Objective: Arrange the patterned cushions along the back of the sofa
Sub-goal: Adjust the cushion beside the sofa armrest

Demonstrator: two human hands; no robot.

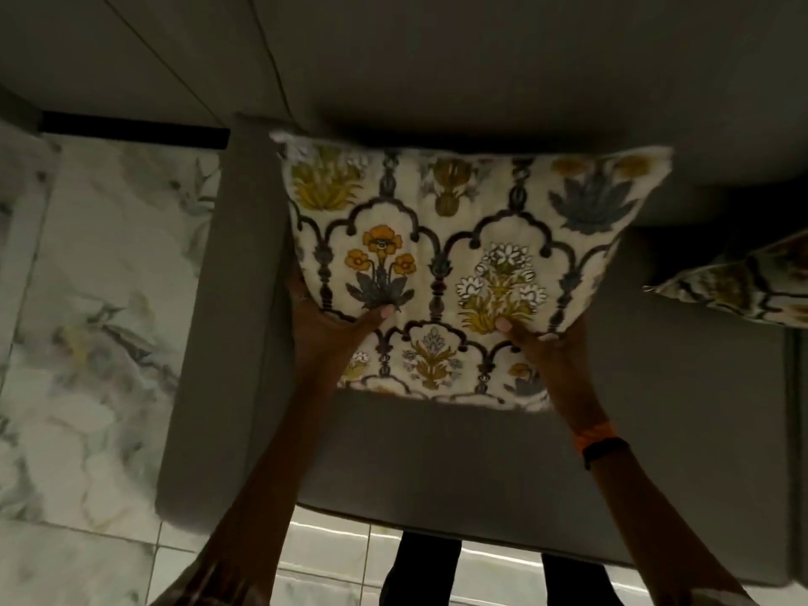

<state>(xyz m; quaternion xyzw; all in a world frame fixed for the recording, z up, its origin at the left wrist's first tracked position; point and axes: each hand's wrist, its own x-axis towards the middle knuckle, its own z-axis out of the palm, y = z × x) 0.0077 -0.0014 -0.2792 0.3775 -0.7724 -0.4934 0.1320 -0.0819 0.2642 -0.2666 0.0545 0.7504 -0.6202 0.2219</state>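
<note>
At sofa (245, 343) back, both grips, left hand (325, 330) & right hand (546, 347), clamped on cushion (441, 264).

Looked like a home living room: grey upholstered sofa (437, 457) with floral patterned cushions (454, 273), glossy white floor tiles (332, 557) in front, a marbled pale floor (100, 325) beside the armrest. Lighting was dim, domestic, no work gear.

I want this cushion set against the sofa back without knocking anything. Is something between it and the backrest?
Nothing visible. Both hands, left hand and right hand, hold the patterned cushion, whose top edge already meets the sofa backrest. The second cushion lies off to the right on the seat, clear of it.
</note>
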